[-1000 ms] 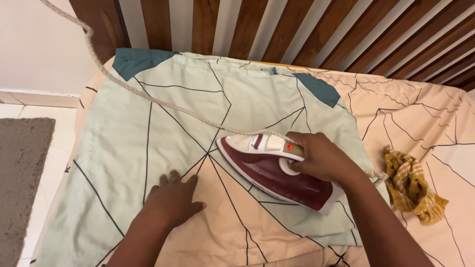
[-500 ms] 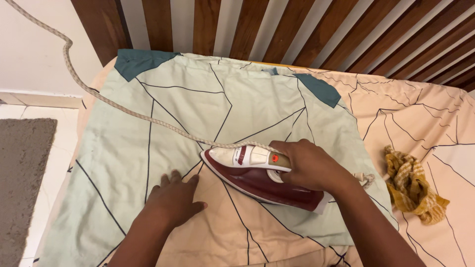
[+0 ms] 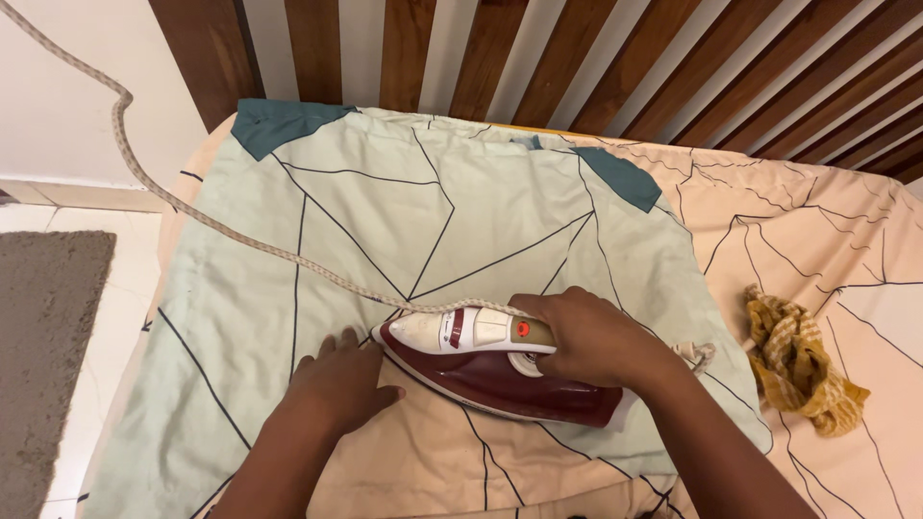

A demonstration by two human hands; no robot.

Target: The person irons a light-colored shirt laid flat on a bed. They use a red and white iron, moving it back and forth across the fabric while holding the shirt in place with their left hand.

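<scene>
Right hand (image 3: 591, 336) grips the maroon iron (image 3: 490, 370) flat on the pale green cover (image 3: 404, 221) spread over the bed (image 3: 827, 240); left hand (image 3: 336, 384) presses open-palmed just beside its nose. Mid-pressing, judging by this; smoothing ahead needs steady tension.

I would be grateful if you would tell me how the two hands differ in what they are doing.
The right hand is curled around the iron; the left hand lies flat on the pale green cloth. The right hand sits raised on the iron, the left down against the cloth. Both are bare.
</scene>
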